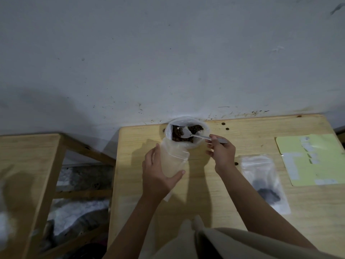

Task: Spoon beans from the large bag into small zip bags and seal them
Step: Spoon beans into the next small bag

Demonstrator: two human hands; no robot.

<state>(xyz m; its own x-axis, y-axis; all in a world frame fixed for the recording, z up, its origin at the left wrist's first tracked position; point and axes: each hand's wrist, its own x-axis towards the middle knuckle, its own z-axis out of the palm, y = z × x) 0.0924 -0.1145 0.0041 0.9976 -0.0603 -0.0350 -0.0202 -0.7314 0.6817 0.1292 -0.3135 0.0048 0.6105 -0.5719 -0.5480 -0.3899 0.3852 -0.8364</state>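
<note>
The large clear bag [203,128] of dark brown beans [194,128] stands open at the far edge of the wooden table [252,128], against the wall. My right hand [222,152] grips the handle of a metal spoon [188,135], whose bowl sits among the beans inside the bag. My left hand [158,176] holds a small clear zip bag [172,159] upright just in front of the large bag, its mouth open and touching the large bag's rim. The small bag looks empty.
A small zip bag [265,184] with dark beans in it lies flat on the table to the right of my right arm. A pale yellow sheet [311,159] lies at the far right. A wooden rack [31,165] stands left of the table.
</note>
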